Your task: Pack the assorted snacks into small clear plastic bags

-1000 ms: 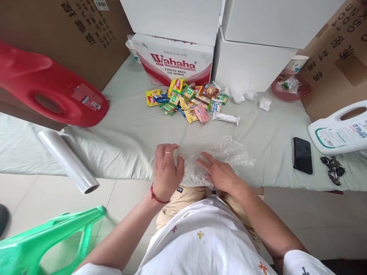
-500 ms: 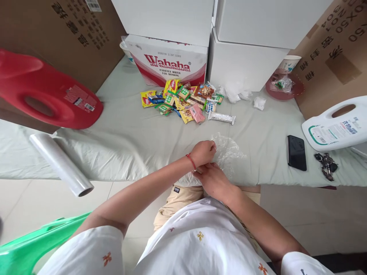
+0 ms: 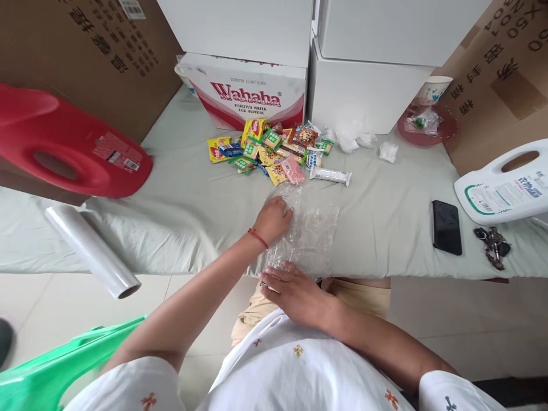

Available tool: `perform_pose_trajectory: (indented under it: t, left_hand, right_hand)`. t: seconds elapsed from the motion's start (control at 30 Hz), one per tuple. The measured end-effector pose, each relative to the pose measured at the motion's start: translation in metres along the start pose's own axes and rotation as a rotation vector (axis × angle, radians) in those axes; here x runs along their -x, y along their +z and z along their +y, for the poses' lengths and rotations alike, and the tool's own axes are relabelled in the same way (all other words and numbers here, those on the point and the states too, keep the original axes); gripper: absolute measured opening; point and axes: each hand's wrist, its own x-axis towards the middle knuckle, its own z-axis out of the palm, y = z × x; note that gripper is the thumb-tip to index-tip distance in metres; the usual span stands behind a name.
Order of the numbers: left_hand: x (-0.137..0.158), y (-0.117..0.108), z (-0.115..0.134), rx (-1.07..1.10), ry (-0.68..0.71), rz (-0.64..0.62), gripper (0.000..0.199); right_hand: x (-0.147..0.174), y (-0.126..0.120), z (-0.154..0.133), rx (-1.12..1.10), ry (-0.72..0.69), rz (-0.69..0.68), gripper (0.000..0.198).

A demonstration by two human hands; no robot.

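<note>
A crinkled sheet of clear plastic film (image 3: 314, 234) lies spread on the cloth in front of me, reaching to the table's front edge. My left hand (image 3: 273, 221), with a red cord at the wrist, is at the film's left side, its fingers curled closed on it. My right hand (image 3: 297, 294) rests at the near edge of the film, palm down, fingers stretched and apart. Just beyond the film is a pile of small wrapped snacks (image 3: 274, 149), with a white-wrapped bar (image 3: 330, 175) at its right.
At left stand a red jug (image 3: 81, 148) and a film roll (image 3: 92, 251) overhanging the edge. A phone (image 3: 446, 227), keys (image 3: 493, 247) and a white detergent jug (image 3: 505, 185) are at right. Behind are a Wahaha box (image 3: 252, 97), white crumpled pieces (image 3: 349, 137) and a red dish (image 3: 422, 136).
The bunched film now lies flatter and wider. My left hand has moved left and slightly away from me; my right hand has come nearer my body and its fingers have spread.
</note>
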Motion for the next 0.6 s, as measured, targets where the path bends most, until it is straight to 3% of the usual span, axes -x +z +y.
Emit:
perform_pose_trajectory:
  t: [0.1,0.13,0.2,0.27,0.33,0.4,0.5,0.6]
  left_hand:
    - [0.015,0.006,-0.008,0.044,-0.005,0.059,0.015]
    - [0.019,0.006,-0.011,0.071,-0.018,0.062,0.013]
    - [0.023,0.003,-0.015,0.144,-0.065,0.049,0.007]
    - [0.023,-0.002,-0.016,0.217,-0.123,0.035,0.023]
    - [0.02,-0.007,-0.016,0.262,-0.164,0.029,0.042]
    - [0.017,-0.011,-0.015,0.279,-0.175,0.032,0.049]
    - [0.018,-0.011,-0.017,0.301,-0.162,0.03,0.042]
    - [0.025,-0.012,-0.024,0.386,-0.186,0.012,0.03]
  right_hand:
    - [0.012,-0.014,0.012,-0.19,0.02,0.163,0.034]
    - [0.019,-0.019,0.02,-0.259,0.121,0.285,0.031]
    - [0.032,-0.029,0.042,-0.322,0.459,0.575,0.027]
    - [0.042,-0.035,0.067,-0.264,0.806,0.771,0.031]
    - [0.044,-0.035,0.09,-0.204,1.008,0.792,0.045]
    - [0.038,-0.032,0.108,-0.219,1.08,0.727,0.062]
    - [0.023,-0.029,0.123,-0.34,1.063,0.674,0.069]
    - [0.018,-0.03,0.136,-0.487,0.984,0.722,0.056]
